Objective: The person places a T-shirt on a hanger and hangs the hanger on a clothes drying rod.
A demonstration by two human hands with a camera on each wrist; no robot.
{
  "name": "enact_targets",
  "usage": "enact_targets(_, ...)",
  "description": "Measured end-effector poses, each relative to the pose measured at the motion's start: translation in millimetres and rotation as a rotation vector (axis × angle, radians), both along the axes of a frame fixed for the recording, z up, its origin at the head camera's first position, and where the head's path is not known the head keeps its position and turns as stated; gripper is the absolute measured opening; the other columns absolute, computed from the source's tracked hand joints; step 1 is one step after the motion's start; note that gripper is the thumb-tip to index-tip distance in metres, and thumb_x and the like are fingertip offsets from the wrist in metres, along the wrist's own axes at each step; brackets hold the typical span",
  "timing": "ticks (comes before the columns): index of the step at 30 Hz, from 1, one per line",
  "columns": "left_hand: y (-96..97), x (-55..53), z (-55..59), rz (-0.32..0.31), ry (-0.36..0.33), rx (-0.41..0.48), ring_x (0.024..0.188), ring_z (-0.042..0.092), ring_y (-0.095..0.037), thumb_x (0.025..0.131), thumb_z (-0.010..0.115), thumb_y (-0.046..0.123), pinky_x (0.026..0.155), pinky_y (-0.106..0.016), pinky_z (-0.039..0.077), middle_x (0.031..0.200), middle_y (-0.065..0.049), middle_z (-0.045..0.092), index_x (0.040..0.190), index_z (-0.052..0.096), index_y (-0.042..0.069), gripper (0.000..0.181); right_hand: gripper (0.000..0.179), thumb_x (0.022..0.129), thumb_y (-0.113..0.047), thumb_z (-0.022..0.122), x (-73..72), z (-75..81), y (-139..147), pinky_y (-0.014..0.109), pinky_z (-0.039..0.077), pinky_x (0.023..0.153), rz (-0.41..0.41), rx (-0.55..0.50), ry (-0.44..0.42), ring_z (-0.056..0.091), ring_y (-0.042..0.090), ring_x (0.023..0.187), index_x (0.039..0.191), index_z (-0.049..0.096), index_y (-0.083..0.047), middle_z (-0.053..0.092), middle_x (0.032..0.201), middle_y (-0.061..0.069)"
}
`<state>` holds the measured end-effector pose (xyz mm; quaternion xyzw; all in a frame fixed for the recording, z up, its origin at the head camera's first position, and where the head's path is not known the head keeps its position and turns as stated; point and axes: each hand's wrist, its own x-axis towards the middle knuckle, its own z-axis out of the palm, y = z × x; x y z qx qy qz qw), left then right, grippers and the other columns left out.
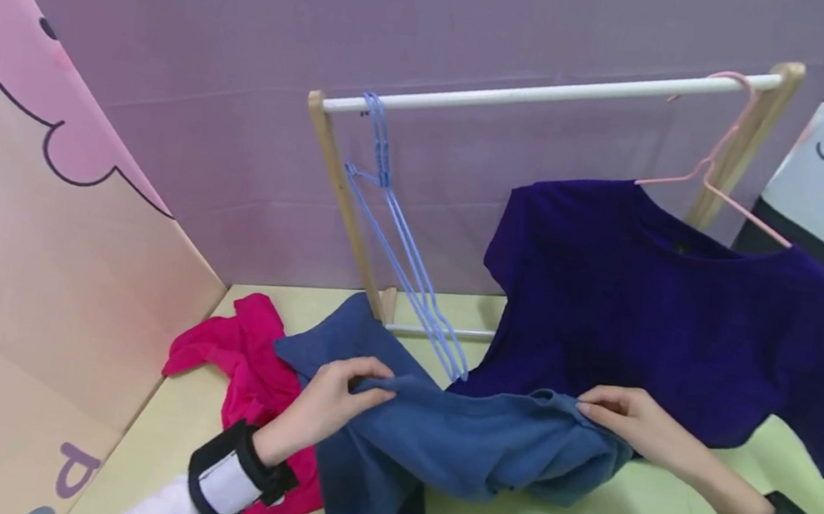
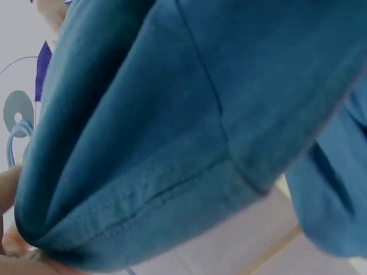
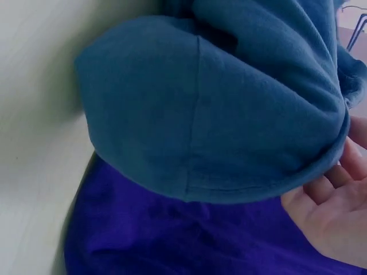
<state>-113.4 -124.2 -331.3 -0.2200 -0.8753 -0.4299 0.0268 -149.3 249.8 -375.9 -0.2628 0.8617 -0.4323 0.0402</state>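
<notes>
A blue-grey garment (image 1: 468,443), perhaps a T-shirt, is stretched between both hands, its hemmed edge uppermost and the rest drooping in folds. My left hand (image 1: 332,399) pinches that edge on the left between thumb and fingers. At the other end my right hand (image 1: 629,414) pinches the edge too. In the left wrist view the stitched hem (image 2: 155,203) runs down to the fingertips at lower left. The right wrist view shows the cloth (image 3: 229,126) bulging beside the fingers, over dark purple fabric. Part of the garment lies on the table to the left.
A dark purple T-shirt (image 1: 647,315) hangs by a pink hanger (image 1: 725,147) from the rack's white rail (image 1: 549,96), at right. Several blue hangers (image 1: 413,249) hang at its left end. A crumpled pink-red garment (image 1: 256,375) lies on the pale yellow table (image 1: 158,448).
</notes>
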Motion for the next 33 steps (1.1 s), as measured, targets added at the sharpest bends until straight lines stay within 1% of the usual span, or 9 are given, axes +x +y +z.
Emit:
enact_targets(4, 1.0, 0.8, -0.8, 0.002, 0.111, -0.047, 0.069, 0.053, -0.007, 0.082, 0.061, 0.013, 0.057, -0.030, 0.047, 0.088, 0.000, 0.064, 0.096, 0.060, 0.018, 0.015, 0.013, 0.088, -0.016, 0.052, -5.4, 2.4, -7, 0.028, 0.050, 0.066, 0.039, 0.047, -0.027, 0.055, 0.006, 0.077, 0.092, 0.061, -0.009, 0.063, 0.088, 0.005)
enact_targets(6, 1.6, 1.0, -0.7, 0.007, 0.130, -0.067, 0.064, 0.052, -0.005, 0.083, 0.059, 0.013, 0.054, -0.028, 0.045, 0.087, 0.001, 0.064, 0.099, 0.058, 0.018, 0.017, 0.013, 0.088, -0.015, 0.051, -8.5, 5.9, -14, 0.030, 0.050, 0.067, 0.061, 0.063, -0.011, 0.055, 0.007, 0.079, 0.094, 0.061, -0.009, 0.063, 0.090, 0.006)
enact_targets(9, 2.2, 1.7, 0.7, 0.003, 0.132, -0.085, 0.051, 0.043, -0.003, 0.085, 0.057, 0.013, 0.049, -0.026, 0.040, 0.071, 0.003, 0.060, 0.102, 0.057, 0.019, 0.019, 0.014, 0.088, -0.012, 0.050, -14.0, 15.7, -27, 0.032, 0.050, 0.067, 0.102, 0.071, 0.022, 0.055, 0.008, 0.079, 0.097, 0.060, -0.007, 0.063, 0.092, 0.007)
enact_targets(13, 3.4, 3.2, 3.6, -0.026, 0.137, -0.038, 0.057, 0.049, -0.003, 0.084, 0.057, 0.010, 0.054, -0.027, 0.046, 0.074, 0.002, 0.061, 0.102, 0.057, 0.018, 0.020, 0.016, 0.089, -0.011, 0.048, -24.5, 35.3, -48, 0.035, 0.051, 0.066, 0.142, 0.041, 0.019, 0.057, 0.015, 0.076, 0.100, 0.058, -0.002, 0.063, 0.090, 0.009)
enact_targets(15, 3.7, 3.6, 4.6, -0.038, 0.143, -0.009, 0.070, 0.055, -0.004, 0.083, 0.058, 0.008, 0.063, -0.031, 0.050, 0.086, 0.001, 0.064, 0.101, 0.058, 0.018, 0.020, 0.019, 0.090, -0.011, 0.047, -29.7, 47.1, -62, 0.035, 0.052, 0.066, 0.145, 0.007, -0.010, 0.058, 0.019, 0.076, 0.102, 0.056, 0.000, 0.063, 0.089, 0.010)
enact_targets(17, 4.2, 3.9, 5.5, -0.047, 0.141, 0.010, 0.079, 0.056, -0.006, 0.082, 0.059, 0.007, 0.069, -0.034, 0.051, 0.092, 0.000, 0.064, 0.099, 0.058, 0.018, 0.021, 0.022, 0.091, -0.012, 0.046, -34.2, 59.5, -78, 0.037, 0.051, 0.068, 0.138, -0.028, -0.030, 0.059, 0.023, 0.077, 0.105, 0.055, 0.002, 0.062, 0.088, 0.011)
enact_targets(23, 6.0, 4.3, 7.0, -0.072, 0.078, 0.012, 0.080, 0.056, -0.007, 0.081, 0.061, 0.010, 0.071, -0.036, 0.051, 0.091, 0.001, 0.064, 0.098, 0.059, 0.019, 0.020, 0.032, 0.093, -0.022, 0.042, -42.9, 90.6, -126, 0.044, 0.050, 0.073, 0.126, -0.062, -0.073, 0.058, 0.025, 0.080, 0.114, 0.050, 0.001, 0.061, 0.091, 0.016)
enact_targets(28, 6.3, 4.9, 6.0, -0.091, 0.026, -0.013, 0.080, 0.055, -0.007, 0.081, 0.062, 0.022, 0.068, -0.034, 0.050, 0.091, 0.003, 0.063, 0.096, 0.061, 0.020, 0.015, 0.033, 0.094, -0.023, 0.041, -46.8, 107.5, -152, 0.043, 0.050, 0.072, 0.127, -0.059, -0.066, 0.058, 0.021, 0.078, 0.113, 0.050, 0.003, 0.059, 0.089, 0.014)
enact_targets(33, 6.0, 6.4, 6.5, -0.097, 0.030, -0.009, 0.082, 0.055, -0.008, 0.081, 0.061, 0.026, 0.071, -0.035, 0.051, 0.090, 0.003, 0.063, 0.095, 0.062, 0.019, 0.015, 0.027, 0.092, -0.021, 0.046, -50.8, 117.6, -164, 0.040, 0.051, 0.070, 0.118, -0.071, -0.048, 0.057, 0.020, 0.073, 0.105, 0.055, 0.000, 0.060, 0.083, 0.011)
